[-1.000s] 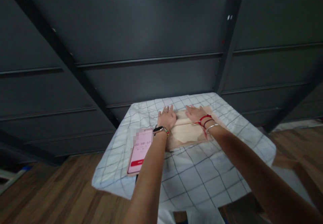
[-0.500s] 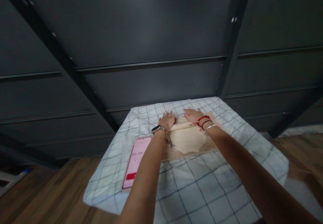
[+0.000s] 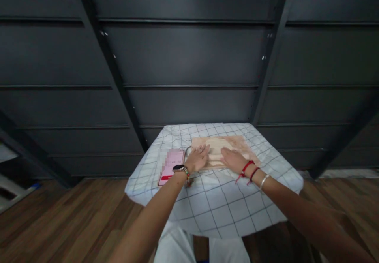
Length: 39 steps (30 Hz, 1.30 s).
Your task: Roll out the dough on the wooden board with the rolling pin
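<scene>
A pale rolling pin (image 3: 215, 157) lies crosswise between my hands, its ends hidden beneath them. My left hand (image 3: 197, 158) rests flat on the left end, fingers stretched out. On the other end, my right hand (image 3: 233, 160) presses with its fingers laid forward and close together, not wrapped round it. Flattened dough (image 3: 219, 142) shows beyond the pin. Under it all is a light wooden board (image 3: 244, 146), set on a checked cloth (image 3: 219, 203).
A phone (image 3: 173, 162) showing a timer lies on the cloth left of the board, close to my left wrist. Dark metal panels (image 3: 192, 57) rise behind the table. Wooden floor (image 3: 89, 211) surrounds it, and my legs (image 3: 174, 243) are at the near edge.
Both hands have drawn the rolling pin back from the board's far side to its near side. Dough that lay in front of the pin now shows behind it. The camera view has shifted.
</scene>
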Each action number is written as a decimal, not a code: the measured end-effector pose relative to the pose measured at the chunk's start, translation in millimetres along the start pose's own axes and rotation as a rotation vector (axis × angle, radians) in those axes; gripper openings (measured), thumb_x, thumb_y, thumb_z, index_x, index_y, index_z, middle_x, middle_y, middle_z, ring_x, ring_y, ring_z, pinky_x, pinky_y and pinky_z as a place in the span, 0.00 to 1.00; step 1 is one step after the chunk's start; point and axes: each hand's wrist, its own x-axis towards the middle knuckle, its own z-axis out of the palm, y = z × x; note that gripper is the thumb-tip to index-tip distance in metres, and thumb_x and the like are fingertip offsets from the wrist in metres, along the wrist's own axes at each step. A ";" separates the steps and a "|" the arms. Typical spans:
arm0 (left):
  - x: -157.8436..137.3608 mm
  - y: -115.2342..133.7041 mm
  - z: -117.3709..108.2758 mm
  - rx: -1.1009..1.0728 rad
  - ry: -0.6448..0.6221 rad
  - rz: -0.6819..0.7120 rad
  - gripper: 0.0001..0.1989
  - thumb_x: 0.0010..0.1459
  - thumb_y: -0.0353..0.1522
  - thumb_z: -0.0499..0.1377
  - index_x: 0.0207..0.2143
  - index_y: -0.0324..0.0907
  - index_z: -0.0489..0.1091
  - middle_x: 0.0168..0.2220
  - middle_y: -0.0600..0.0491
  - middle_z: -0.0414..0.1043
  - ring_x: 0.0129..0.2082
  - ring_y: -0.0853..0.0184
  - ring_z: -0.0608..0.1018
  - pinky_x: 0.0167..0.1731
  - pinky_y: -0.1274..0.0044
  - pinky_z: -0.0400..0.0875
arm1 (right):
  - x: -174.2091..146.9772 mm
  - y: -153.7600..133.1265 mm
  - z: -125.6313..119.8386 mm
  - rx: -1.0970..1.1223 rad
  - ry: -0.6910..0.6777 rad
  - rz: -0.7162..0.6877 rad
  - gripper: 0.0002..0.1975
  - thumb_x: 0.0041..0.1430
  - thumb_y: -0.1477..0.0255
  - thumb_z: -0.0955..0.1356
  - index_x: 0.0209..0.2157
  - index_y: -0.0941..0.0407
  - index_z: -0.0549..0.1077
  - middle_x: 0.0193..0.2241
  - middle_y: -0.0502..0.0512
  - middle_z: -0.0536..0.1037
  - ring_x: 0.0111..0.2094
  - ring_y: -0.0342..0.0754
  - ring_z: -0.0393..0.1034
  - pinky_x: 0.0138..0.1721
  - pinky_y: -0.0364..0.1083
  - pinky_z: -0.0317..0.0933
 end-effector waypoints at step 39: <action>26.4 -12.9 -19.4 -0.057 0.016 0.078 0.23 0.61 0.33 0.39 0.56 0.33 0.55 0.57 0.43 0.59 0.57 0.62 0.62 0.54 0.72 0.56 | 54.2 15.5 24.8 0.136 0.096 -0.051 0.24 0.63 0.67 0.55 0.55 0.65 0.63 0.54 0.63 0.66 0.56 0.52 0.58 0.57 0.52 0.50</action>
